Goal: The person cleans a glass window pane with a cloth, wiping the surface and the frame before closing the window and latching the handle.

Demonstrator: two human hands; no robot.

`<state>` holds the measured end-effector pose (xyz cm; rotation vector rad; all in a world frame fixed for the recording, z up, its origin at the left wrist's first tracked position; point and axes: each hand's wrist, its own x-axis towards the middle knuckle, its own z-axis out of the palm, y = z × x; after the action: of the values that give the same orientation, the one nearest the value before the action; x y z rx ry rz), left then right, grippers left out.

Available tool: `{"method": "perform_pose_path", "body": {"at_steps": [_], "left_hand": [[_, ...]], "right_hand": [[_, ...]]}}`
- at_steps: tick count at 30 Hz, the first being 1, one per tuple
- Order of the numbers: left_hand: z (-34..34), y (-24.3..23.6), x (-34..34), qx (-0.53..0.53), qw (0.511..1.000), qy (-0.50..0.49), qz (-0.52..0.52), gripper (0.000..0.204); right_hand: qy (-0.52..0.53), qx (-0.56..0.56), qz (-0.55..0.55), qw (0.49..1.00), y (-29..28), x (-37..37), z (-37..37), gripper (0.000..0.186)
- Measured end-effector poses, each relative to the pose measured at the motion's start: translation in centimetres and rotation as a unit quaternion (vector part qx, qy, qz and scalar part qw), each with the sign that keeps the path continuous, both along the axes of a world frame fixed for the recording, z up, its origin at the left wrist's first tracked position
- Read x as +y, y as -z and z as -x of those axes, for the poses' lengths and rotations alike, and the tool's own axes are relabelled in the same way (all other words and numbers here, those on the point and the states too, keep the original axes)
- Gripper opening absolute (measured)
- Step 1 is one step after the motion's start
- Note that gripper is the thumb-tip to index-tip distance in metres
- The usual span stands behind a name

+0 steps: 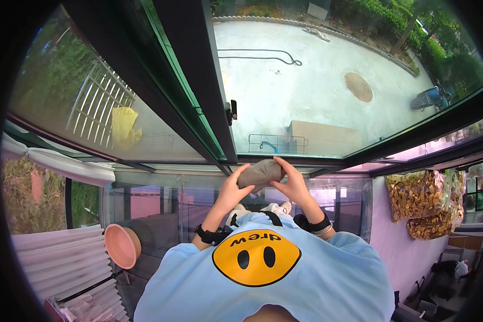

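A grey-brown folded cloth (261, 174) is held in front of my body, close to the bottom rail of the window. My left hand (234, 189) grips its left end, fingers curled behind and thumb along the near side. At the other end my right hand (291, 182) grips it with the thumb underneath and the fingers over the top edge. Just beyond the cloth stands the dark window frame (190, 70), with a small black latch (232, 111) on its upright. Both wrists wear black bands.
A pink basin (123, 246) sits at the left, beside a white pleated blind (64, 263). Clear bags of golden-brown pieces (418, 201) are at the right. Outside lie a paved yard (306, 80), a dark hose (260, 52), a yellow sack (124, 126) and a metal fence (99, 102).
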<state>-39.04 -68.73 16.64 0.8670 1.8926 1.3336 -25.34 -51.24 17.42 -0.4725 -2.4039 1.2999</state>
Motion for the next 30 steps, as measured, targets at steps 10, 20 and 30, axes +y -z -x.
{"method": "perform_pose_path", "body": {"at_steps": [10,20,30], "left_hand": [[1.7,-1.5,-1.4,0.184,0.981,-0.04,-0.047,0.019],[0.9,-9.4,-2.0,0.306,0.915,0.211,-0.156,0.021],[0.9,-8.3,-2.8,0.298,0.935,0.172,-0.086,0.022]], "right_hand": [[-0.027,-0.041,0.181,0.982,0.0,-1.7,-0.9,0.036],[-0.202,-0.032,0.672,0.712,-1.3,-2.7,1.2,0.063],[-0.303,-0.163,0.43,0.835,3.5,-6.2,3.2,0.045]]}}
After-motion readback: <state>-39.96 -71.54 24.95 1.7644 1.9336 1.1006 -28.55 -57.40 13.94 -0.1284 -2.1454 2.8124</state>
